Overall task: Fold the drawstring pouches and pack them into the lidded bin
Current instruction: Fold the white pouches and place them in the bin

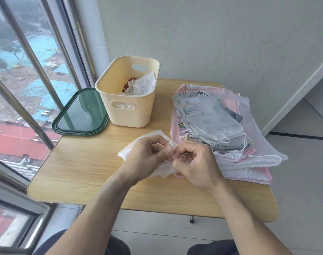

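Hands [173,159] hiding most of white pouch [138,150]

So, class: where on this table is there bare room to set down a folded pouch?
Bare wood lies on the table between the green lid and the near edge, left of the hands. The right half is crowded by the pouch pile; the bin fills the back.

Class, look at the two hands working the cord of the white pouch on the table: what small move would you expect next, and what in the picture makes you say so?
Probably finishing the cord: the left hand and right hand both pinch the drawstring of the white pouch, which lies folded on the table. Once tied or tucked, it likely goes into the open bin, whose lid lies beside it.
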A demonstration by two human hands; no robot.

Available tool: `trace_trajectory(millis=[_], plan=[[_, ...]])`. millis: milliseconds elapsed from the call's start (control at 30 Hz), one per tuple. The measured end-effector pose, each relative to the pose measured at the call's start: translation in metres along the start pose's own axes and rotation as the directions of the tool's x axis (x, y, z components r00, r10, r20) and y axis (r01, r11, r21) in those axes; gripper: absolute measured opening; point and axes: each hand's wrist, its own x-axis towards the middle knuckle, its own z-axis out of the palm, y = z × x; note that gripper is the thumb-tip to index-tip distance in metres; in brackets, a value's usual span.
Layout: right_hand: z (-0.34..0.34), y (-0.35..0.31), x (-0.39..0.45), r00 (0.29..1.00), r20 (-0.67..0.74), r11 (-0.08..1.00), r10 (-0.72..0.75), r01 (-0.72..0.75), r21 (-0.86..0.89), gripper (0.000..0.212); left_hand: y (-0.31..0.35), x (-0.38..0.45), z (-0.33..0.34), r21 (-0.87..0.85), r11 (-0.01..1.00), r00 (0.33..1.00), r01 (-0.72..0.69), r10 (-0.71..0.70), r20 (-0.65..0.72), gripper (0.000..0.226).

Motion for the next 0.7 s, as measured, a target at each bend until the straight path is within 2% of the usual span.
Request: trace_trajectory(millis=[100, 167, 233, 333, 433, 567, 700], plan=[[0.0023, -0.0001, -0.0006, 1.000, -0.022, 1.000, 0.005, -0.006, -0.018, 0.009, -0.0024, 0.0036, -0.0013, 0.154, 0.987, 0.997, -0.044, 0.052, -0.054, 0.013], [0.0038, -0.0003, -0.0024, 0.999, -0.036, 0.999, 0.022, -0.023, -0.027, 0.008, -0.0034, 0.0053, -0.0034, 0.222, 0.973, 0.996, -0.064, 0.075, -0.038, 0.012], [0.0047, -0.0028, -0.0039, 0.997, -0.047, 0.998, 0.062, -0.062, -0.003, 0.009, -0.0046, 0.0052, -0.0028, 0.195, 0.977, 0.995, -0.082, 0.090, -0.032, 0.012], [0.0043, -0.0053, -0.0034, 0.982, -0.020, 0.976, 0.187, -0.183, 0.121, 0.009, -0.0042, 0.0044, 0.0017, 0.168, 0.981, 0.988, -0.101, 0.119, -0.102, 0.010], [0.0055, -0.0081, -0.0023, 0.966, -0.007, 0.950, 0.260, -0.254, 0.183, 0.010, -0.0015, 0.0040, 0.0025, 0.119, 0.982, 0.985, -0.147, 0.156, -0.070, 0.010], [0.0035, -0.0082, -0.0035, 0.979, -0.020, 0.969, 0.200, -0.195, 0.153, 0.013, 0.0015, 0.0024, -0.0004, 0.025, 0.994, 0.994, -0.108, 0.107, 0.021, 0.015], [0.0046, -0.0072, -0.0044, 0.989, -0.104, 0.993, 0.105, -0.099, 0.058, 0.010, 0.0025, 0.0024, 0.0008, -0.097, 0.995, 0.999, 0.026, -0.029, -0.031, 0.022]])
